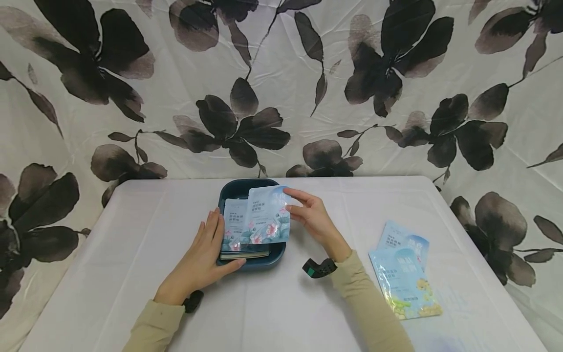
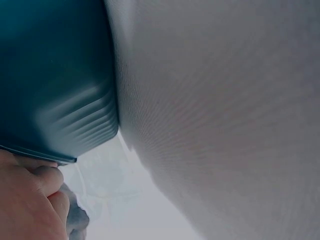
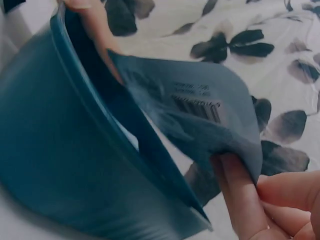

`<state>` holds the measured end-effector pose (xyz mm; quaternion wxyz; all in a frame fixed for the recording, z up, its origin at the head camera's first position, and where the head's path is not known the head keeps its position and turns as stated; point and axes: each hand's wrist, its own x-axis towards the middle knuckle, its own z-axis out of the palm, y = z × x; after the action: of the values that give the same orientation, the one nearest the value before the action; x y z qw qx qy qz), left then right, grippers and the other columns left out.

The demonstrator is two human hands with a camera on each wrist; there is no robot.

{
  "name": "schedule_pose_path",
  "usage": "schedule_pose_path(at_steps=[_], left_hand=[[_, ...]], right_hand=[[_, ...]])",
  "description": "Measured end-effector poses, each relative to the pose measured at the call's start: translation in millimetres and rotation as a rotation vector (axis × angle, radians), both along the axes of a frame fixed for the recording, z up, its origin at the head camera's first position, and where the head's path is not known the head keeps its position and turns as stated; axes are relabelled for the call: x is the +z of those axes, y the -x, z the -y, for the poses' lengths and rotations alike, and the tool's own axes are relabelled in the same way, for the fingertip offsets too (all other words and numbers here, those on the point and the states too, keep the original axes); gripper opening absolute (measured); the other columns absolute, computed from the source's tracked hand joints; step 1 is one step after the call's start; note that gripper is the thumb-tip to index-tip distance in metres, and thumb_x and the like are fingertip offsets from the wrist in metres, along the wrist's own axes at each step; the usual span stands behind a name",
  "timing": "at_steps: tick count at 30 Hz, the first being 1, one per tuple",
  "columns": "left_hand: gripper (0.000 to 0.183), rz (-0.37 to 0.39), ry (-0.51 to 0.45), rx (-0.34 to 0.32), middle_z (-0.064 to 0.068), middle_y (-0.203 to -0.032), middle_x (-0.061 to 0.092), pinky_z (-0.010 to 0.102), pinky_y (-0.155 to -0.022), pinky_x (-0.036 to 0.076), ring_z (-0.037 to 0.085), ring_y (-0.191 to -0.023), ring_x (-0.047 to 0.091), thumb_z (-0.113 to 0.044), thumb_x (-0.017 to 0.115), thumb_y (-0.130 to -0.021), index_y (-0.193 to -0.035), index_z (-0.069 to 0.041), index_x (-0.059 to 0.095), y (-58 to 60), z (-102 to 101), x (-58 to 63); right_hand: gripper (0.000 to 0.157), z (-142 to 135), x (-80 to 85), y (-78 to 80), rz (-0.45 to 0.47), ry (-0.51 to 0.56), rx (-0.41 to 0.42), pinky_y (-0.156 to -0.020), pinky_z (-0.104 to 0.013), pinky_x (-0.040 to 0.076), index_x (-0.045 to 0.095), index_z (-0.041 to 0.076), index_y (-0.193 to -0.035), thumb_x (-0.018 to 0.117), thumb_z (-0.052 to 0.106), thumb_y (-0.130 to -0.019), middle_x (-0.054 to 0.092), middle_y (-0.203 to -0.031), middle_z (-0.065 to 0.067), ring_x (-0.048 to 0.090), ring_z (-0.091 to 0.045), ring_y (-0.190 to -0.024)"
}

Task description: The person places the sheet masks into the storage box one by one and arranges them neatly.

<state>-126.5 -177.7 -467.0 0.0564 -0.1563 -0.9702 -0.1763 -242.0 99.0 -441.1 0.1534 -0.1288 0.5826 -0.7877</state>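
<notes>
A light-blue sachet with pink flowers (image 1: 269, 215) is pinched at its right edge by my right hand (image 1: 317, 217). The right wrist view shows its grey back with a barcode (image 3: 200, 110), between thumb and fingers. It is tilted over a dark teal basin (image 1: 252, 265). Inside the basin, a similar sachet (image 1: 233, 220) lies on top of a stack of packets (image 1: 246, 254), partly covered by the held one. My left hand (image 1: 200, 256) rests along the basin's left side, its fingers extended at the rim and the thumb at the front.
To the right on the white table (image 1: 281, 313) lie two more light-blue sachets, a yellow-and-green patterned one (image 1: 406, 283) overlapping another (image 1: 398, 237). A floral curtain (image 1: 281, 88) hangs behind the table's far edge. Black bands (image 1: 320, 269) are on the wrists.
</notes>
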Motion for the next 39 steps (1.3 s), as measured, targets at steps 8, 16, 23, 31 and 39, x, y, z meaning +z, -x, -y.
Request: schedule_pose_path(at_steps=[8, 16, 23, 31, 39], left_hand=[[0.122, 0.018, -0.002, 0.004, 0.019, -0.164, -0.008, 0.053, -0.121, 0.004, 0.034, -0.151, -0.006, -0.073, 0.060, -0.083, -0.156, 0.005, 0.003, 1.2, 0, 1.2], [0.121, 0.030, -0.027, -0.002, 0.017, -0.165, -0.009, 0.056, -0.120, 0.006, 0.035, -0.151, -0.006, -0.073, 0.060, -0.083, -0.157, 0.004, 0.002, 1.2, 0, -0.4], [0.120, 0.003, -0.014, -0.012, 0.018, -0.165, -0.008, 0.053, -0.121, 0.005, 0.034, -0.151, -0.006, -0.071, 0.061, -0.084, -0.156, 0.005, 0.003, 0.8, 1, -1.0], [0.119, -0.003, -0.011, -0.009, 0.020, -0.164, -0.006, 0.055, -0.120, 0.006, 0.034, -0.151, -0.006, -0.070, 0.061, -0.084, -0.156, 0.007, 0.006, 0.4, 0, 1.3], [0.118, -0.007, -0.015, -0.012, 0.021, -0.164, -0.005, 0.053, -0.121, 0.004, 0.034, -0.151, -0.006, -0.068, 0.063, -0.085, -0.155, 0.008, 0.005, 0.0, 1, 0.7]], right_hand=[[0.049, 23, 7.7, 0.3, 0.002, -0.097, 0.054, -0.084, -0.024, 0.056, 0.053, -0.003, -0.140, 0.054, -0.013, -0.093, 0.035, -0.156, -0.011, 0.058, -0.018, -0.110], [0.049, 45, 11.4, 5.4, 0.009, -0.221, 0.151, -0.095, -0.036, 0.053, 0.051, -0.001, -0.142, 0.054, -0.009, -0.094, 0.049, -0.143, -0.017, 0.059, -0.018, -0.104], [0.051, 58, 12.3, 4.7, 0.112, -0.285, 0.249, -0.111, -0.047, 0.038, 0.038, -0.008, -0.147, 0.052, -0.001, -0.098, 0.037, -0.151, -0.022, 0.047, -0.028, -0.130], [0.062, 68, 10.6, -4.6, 0.123, -0.354, 0.247, -0.119, -0.049, 0.022, 0.029, -0.006, -0.152, 0.056, 0.013, -0.099, 0.025, -0.159, -0.019, 0.025, -0.030, -0.146], [0.068, 75, 7.7, -15.0, 0.123, -0.385, 0.200, -0.121, -0.048, 0.015, 0.028, -0.004, -0.153, 0.060, 0.020, -0.098, 0.015, -0.163, -0.018, 0.011, -0.030, -0.150]])
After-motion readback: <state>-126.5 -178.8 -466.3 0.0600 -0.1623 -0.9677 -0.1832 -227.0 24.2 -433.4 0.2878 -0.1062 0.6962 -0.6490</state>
